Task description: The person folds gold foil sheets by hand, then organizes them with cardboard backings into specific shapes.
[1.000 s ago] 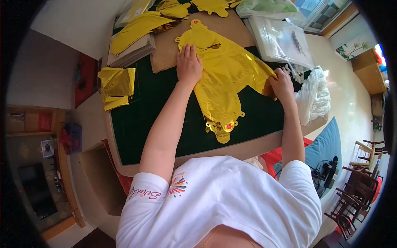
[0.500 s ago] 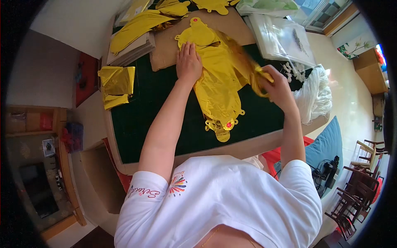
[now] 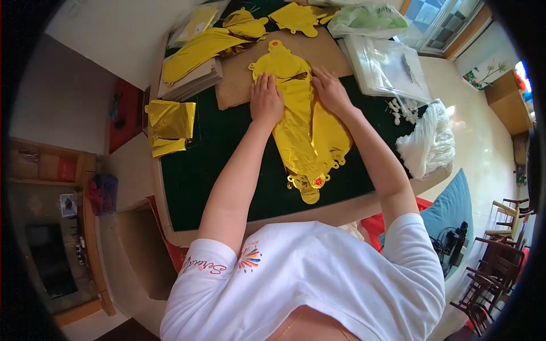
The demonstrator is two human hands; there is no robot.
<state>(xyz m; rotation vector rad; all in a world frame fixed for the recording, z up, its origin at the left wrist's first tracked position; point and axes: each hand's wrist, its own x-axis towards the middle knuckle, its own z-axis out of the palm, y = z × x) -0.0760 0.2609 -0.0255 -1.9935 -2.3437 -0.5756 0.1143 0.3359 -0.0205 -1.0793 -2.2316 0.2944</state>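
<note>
Gold foil [image 3: 294,116] on green tabletop [image 3: 205,153]; chairs [image 3: 496,258] right.

The foil piece [image 3: 296,108] gleams golden yellow with red spots, the counter [image 3: 187,190] is dark green, the cardboard [image 3: 234,91] brown, and the white shirt [image 3: 341,267] bears a multicoloured burst.
</note>
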